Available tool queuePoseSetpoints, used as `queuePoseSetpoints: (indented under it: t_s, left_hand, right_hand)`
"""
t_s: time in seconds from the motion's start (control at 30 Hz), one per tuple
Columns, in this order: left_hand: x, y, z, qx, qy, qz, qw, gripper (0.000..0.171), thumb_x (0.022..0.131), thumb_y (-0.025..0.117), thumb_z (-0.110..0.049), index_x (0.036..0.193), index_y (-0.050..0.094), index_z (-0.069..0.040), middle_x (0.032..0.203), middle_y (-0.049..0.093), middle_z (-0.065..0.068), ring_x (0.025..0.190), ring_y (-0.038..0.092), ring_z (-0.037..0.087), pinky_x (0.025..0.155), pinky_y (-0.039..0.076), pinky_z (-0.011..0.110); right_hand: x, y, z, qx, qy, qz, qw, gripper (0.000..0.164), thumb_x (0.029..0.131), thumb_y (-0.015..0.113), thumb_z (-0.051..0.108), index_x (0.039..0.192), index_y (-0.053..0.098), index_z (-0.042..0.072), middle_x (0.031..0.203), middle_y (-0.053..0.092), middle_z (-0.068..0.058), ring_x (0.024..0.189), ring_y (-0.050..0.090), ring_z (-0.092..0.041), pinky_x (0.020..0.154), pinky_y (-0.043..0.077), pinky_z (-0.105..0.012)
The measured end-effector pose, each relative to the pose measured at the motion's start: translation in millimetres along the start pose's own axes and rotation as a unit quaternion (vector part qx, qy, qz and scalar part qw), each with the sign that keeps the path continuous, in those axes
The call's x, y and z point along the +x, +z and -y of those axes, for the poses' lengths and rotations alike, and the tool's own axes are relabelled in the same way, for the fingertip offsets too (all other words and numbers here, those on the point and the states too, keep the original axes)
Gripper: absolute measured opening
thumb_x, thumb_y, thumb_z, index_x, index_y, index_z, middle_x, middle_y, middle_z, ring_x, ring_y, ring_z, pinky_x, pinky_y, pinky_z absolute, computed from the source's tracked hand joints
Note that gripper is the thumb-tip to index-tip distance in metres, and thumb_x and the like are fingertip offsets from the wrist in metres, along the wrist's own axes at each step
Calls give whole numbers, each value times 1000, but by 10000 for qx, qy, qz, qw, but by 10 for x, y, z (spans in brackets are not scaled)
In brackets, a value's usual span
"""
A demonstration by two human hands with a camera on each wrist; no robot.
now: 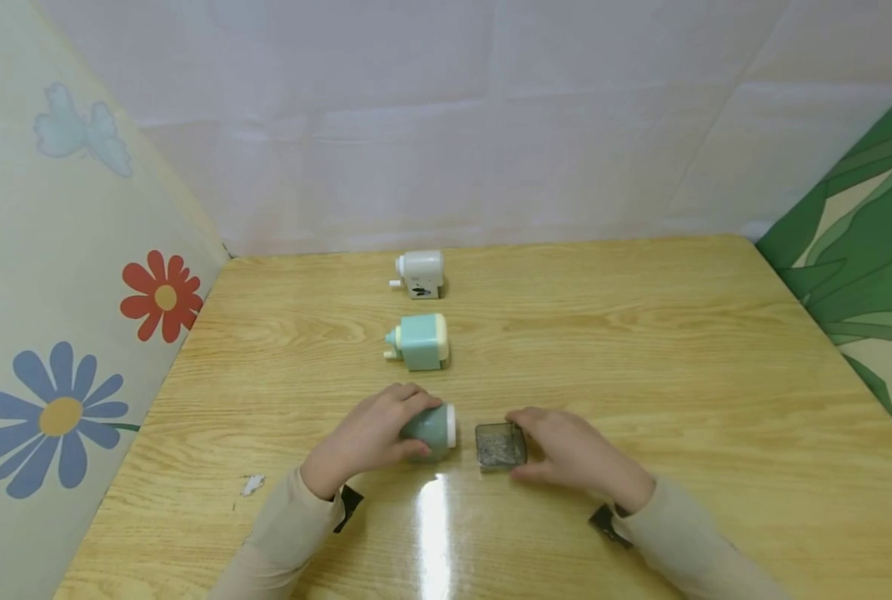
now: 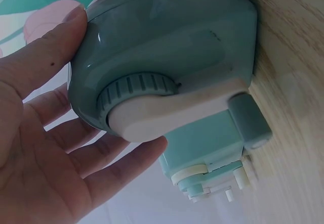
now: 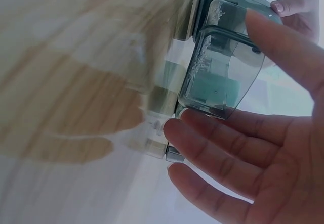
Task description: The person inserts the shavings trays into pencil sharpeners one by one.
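Note:
My left hand (image 1: pixel 374 437) holds a dark green pencil sharpener (image 1: pixel 427 433) lying on the table, thumb on one side and fingers on the other. The left wrist view shows its pale crank (image 2: pixel 172 113) with a green knob. To its right, a clear grey shavings drawer (image 1: pixel 501 447) sits apart from the sharpener, with shavings inside. My right hand (image 1: pixel 577 450) pinches the drawer's right end between thumb and forefinger. In the right wrist view the thumb (image 3: pixel 283 47) is at one edge and the other fingers spread below.
Beyond the hands stand a mint and cream pencil sharpener (image 1: pixel 419 342) and, farther back, a white one (image 1: pixel 422 273). A small white scrap or worn patch (image 1: pixel 253 484) marks the wooden table (image 1: pixel 641 333) at left. A white cloth (image 1: pixel 416 167) hangs along the back edge.

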State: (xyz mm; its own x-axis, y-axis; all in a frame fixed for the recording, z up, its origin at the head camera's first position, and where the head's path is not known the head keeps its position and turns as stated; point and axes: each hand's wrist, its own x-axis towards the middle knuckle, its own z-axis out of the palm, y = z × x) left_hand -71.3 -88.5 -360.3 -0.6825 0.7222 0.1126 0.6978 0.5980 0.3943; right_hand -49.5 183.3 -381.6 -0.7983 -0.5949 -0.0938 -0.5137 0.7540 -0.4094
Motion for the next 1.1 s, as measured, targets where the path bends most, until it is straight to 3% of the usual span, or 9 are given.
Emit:
queuePoseSetpoints:
  t_s: [1.1]
  left_hand:
    - [1,4,3,-31,27,-79,10000,53,71,77,-23,117,58,-5,110,59,10,95,56,21,76,50,32]
  right_hand:
    - [120,26,103,-27,34,-20,10000,70,68,76,36,118,53,-8,113,58,-21,98,58,-34,85,47,-47]
